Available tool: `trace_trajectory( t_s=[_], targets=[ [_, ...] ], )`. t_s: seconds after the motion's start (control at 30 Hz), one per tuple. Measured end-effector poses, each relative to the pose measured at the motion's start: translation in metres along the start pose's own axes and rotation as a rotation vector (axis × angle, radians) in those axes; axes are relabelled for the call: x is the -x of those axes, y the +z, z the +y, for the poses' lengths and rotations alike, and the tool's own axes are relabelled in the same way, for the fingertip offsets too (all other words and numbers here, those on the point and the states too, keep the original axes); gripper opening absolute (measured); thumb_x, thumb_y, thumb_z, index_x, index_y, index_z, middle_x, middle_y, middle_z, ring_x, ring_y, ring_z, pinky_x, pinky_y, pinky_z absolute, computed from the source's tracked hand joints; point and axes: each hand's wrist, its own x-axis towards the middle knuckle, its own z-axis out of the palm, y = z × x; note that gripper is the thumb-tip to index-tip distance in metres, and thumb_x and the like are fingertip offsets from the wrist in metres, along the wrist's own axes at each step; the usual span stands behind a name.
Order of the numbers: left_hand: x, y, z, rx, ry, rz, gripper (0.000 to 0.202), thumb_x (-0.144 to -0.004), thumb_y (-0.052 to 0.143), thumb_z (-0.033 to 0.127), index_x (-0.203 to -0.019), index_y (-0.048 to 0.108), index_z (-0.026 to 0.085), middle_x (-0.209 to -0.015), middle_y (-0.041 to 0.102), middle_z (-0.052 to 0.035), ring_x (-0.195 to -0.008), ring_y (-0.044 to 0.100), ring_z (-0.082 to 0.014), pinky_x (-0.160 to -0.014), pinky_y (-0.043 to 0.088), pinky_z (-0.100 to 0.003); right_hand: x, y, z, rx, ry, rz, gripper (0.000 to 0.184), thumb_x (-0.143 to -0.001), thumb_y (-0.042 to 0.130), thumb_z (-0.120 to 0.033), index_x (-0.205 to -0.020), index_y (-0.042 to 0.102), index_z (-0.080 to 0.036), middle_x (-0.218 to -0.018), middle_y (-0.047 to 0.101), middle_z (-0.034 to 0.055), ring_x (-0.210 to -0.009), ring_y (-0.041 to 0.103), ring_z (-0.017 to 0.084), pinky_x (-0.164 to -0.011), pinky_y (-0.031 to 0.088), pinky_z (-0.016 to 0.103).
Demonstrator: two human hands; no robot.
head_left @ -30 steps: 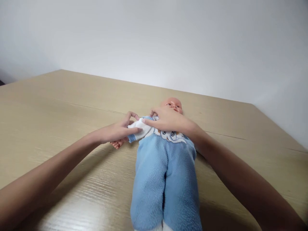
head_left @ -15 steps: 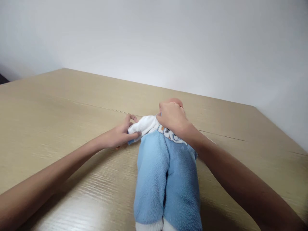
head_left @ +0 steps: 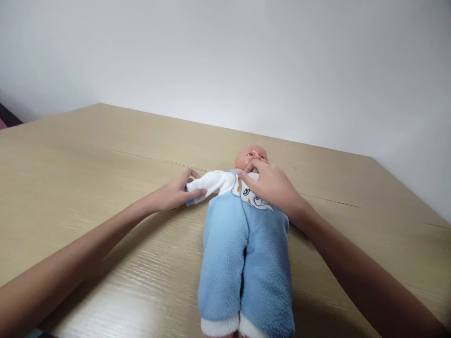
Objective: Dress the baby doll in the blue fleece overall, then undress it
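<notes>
right hand (head_left: pixel 274 184) has shifted, baring more of the doll's head (head_left: pixel 245 157)

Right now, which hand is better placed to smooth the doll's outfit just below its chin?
Probably the right hand: it is over the doll's chest, close to the head. The left hand is farther away, holding the white sleeve.

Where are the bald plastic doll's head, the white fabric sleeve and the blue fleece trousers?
Bald plastic doll's head (head_left: pixel 244 160), head camera: cheek.
White fabric sleeve (head_left: pixel 213 181), head camera: mid-sleeve.
Blue fleece trousers (head_left: pixel 229 251), head camera: leg at image left.
</notes>
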Motion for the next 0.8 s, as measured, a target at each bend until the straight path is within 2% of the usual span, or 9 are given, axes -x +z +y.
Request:
trace_trajectory(
  t_s=[0.13, 0.3, 0.43, 0.57, 0.73, 0.8],
  targets=[
    [0.002, 0.000, 0.001, -0.010, 0.035, 0.043, 0.060, -0.091, 0.073, 0.066, -0.128, 0.055, 0.023, -0.095, 0.067, -0.0024, -0.058, 0.055, -0.0141, -0.049, 0.043, -0.026, 0.024, -0.011, 0.025, -0.071, 0.070, -0.049, 0.042, -0.106, 0.058, -0.063, -0.110, 0.073, -0.024, -0.112, 0.082, 0.0127, -0.099, 0.072, 0.035, -0.080, 0.042, 0.039],
    [0.000, 0.000, -0.006, -0.071, 0.082, 0.078, 0.060, -0.093, 0.070, 0.068, -0.129, 0.062, 0.021, -0.103, 0.073, -0.0059, -0.080, 0.064, -0.0212, -0.069, 0.047, -0.029, 0.058, -0.015, 0.063, -0.213, 0.085, -0.071, 0.040, -0.103, 0.062, -0.062, -0.111, 0.074, -0.025, -0.085, 0.077, 0.0025, -0.078, 0.067, 0.026, -0.072, 0.044, 0.035],
    [-0.001, 0.002, -0.010, -0.129, 0.081, 0.094, 0.067, -0.093, 0.067, 0.074, -0.134, 0.062, 0.020, -0.115, 0.076, -0.0089, -0.097, 0.069, -0.0277, -0.082, 0.049, -0.035, 0.082, -0.011, 0.082, -0.331, 0.043, -0.065, 0.039, -0.103, 0.062, -0.062, -0.108, 0.074, -0.025, -0.090, 0.076, 0.0022, -0.083, 0.068, 0.026, -0.076, 0.048, 0.035],
    [0.001, 0.004, -0.008, -0.167, 0.036, 0.097, 0.073, -0.091, 0.062, 0.078, -0.137, 0.061, 0.022, -0.113, 0.077, -0.0087, -0.093, 0.070, -0.0291, -0.077, 0.051, -0.035, 0.099, -0.008, 0.094, -0.392, 0.025, 0.007, 0.036, -0.103, 0.065, -0.060, -0.100, 0.073, -0.025, -0.088, 0.071, 0.0018, -0.084, 0.066, 0.025, -0.082, 0.049, 0.036],
    [0.003, 0.006, -0.006, -0.189, -0.014, 0.070, 0.078, -0.091, 0.058, 0.082, -0.141, 0.058, 0.022, -0.088, 0.074, -0.0051, -0.070, 0.066, -0.0258, -0.064, 0.048, -0.034, 0.109, -0.003, 0.108, -0.391, 0.037, 0.123, 0.030, -0.101, 0.069, -0.056, -0.099, 0.074, -0.026, -0.097, 0.073, 0.0041, -0.095, 0.069, 0.028, -0.092, 0.049, 0.041],
    [0.003, 0.007, -0.007, -0.192, -0.016, 0.075, 0.077, -0.091, 0.058, 0.082, -0.142, 0.058, 0.023, -0.087, 0.074, -0.0047, -0.068, 0.065, -0.0252, -0.063, 0.048, -0.034, 0.111, 0.000, 0.112, -0.359, 0.017, 0.163, 0.028, -0.101, 0.069, -0.054, -0.098, 0.073, -0.027, -0.100, 0.074, 0.0053, -0.100, 0.069, 0.030, -0.096, 0.049, 0.044]
  ],
)
